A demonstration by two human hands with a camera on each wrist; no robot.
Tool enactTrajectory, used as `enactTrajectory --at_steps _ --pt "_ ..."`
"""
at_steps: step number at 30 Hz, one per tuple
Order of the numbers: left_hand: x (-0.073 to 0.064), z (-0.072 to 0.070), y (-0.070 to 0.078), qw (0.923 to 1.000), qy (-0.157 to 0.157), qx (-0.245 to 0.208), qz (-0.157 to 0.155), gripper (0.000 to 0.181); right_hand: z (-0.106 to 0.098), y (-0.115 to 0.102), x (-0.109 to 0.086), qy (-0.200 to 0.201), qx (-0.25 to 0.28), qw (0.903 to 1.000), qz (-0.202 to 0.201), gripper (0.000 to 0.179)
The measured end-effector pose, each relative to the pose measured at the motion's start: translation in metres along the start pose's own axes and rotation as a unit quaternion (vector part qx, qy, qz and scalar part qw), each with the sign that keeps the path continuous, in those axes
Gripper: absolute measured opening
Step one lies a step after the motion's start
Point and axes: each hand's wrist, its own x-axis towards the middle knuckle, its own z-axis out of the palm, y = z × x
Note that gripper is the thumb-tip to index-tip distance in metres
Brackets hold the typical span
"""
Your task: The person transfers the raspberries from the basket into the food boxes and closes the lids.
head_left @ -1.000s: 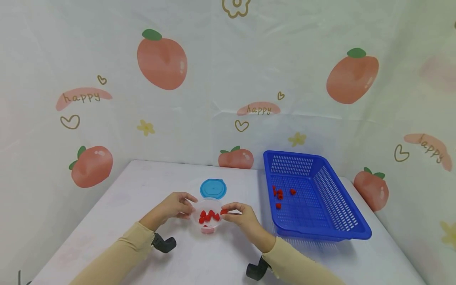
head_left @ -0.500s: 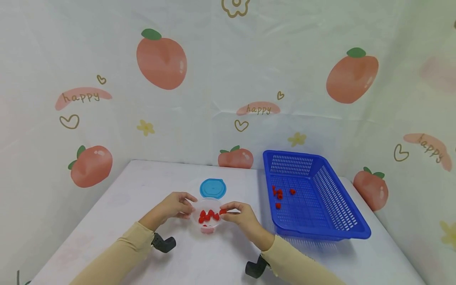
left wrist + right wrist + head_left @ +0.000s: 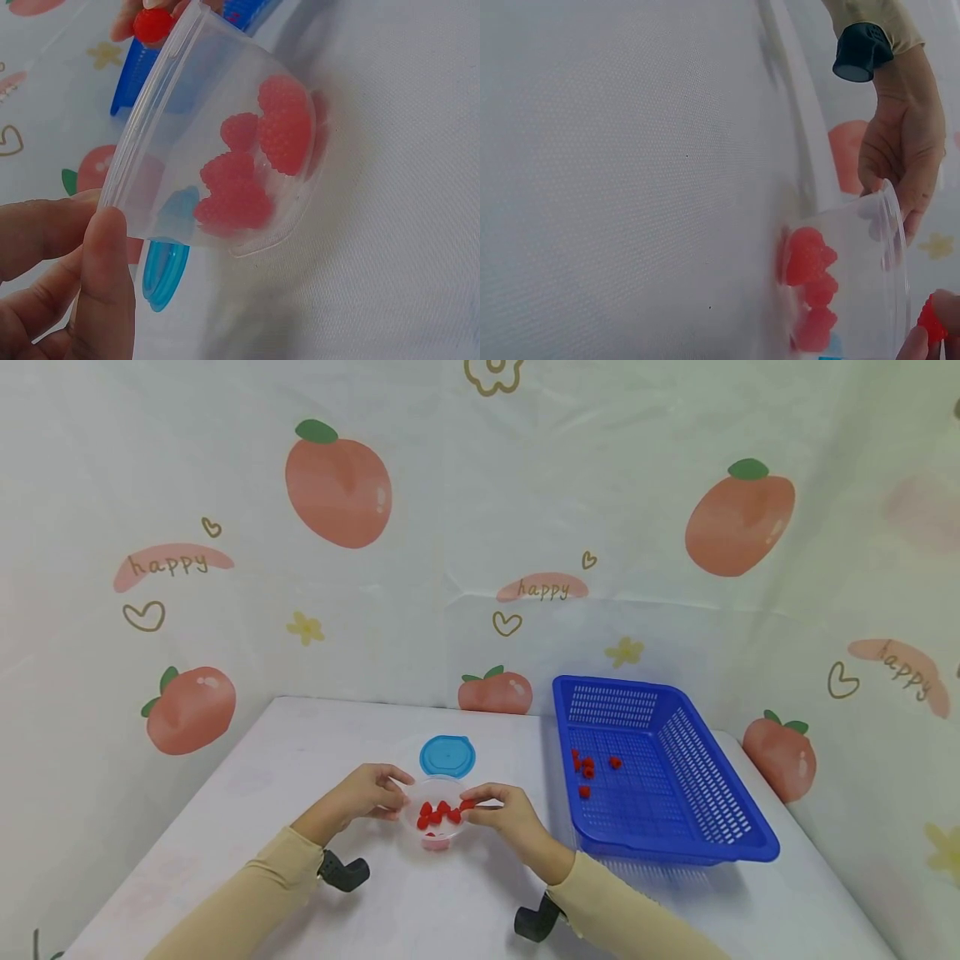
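A clear plastic tub (image 3: pixel 247 67) stands on the table with several red raspberries (image 3: pixel 238 187) at its bottom. My left hand (image 3: pixel 372 792) pinches the tub's rim between thumb and fingers on its left side. On the opposite side, my right hand (image 3: pixel 512 820) pinches one raspberry (image 3: pixel 931 321) between thumb and fingertips. That raspberry is at the tub's right rim, at rim height, as the left wrist view shows. Behind the tub lies a round blue lid (image 3: pixel 447 756) flat on the table.
To the right stands a large blue plastic basket (image 3: pixel 678 842) with slotted walls. Several raspberries (image 3: pixel 588 767) lie along its left side. The white table (image 3: pixel 322 735) meets a fruit-printed backdrop (image 3: pixel 420 635) at its far edge.
My right hand has moved slightly left with its raspberry, closer over the tub's rim. The left hand has kept its hold on the tub.
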Motion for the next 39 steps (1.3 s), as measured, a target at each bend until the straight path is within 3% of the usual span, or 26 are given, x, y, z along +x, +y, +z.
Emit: enactTrajectory --at_steps 39 --pt "0.0011 0.0012 -0.0005 1.0 0.007 -0.005 -0.004 0.033 -0.0027 -0.0023 -0.0031 -0.012 0.005 0.9999 -0.003 0.028"
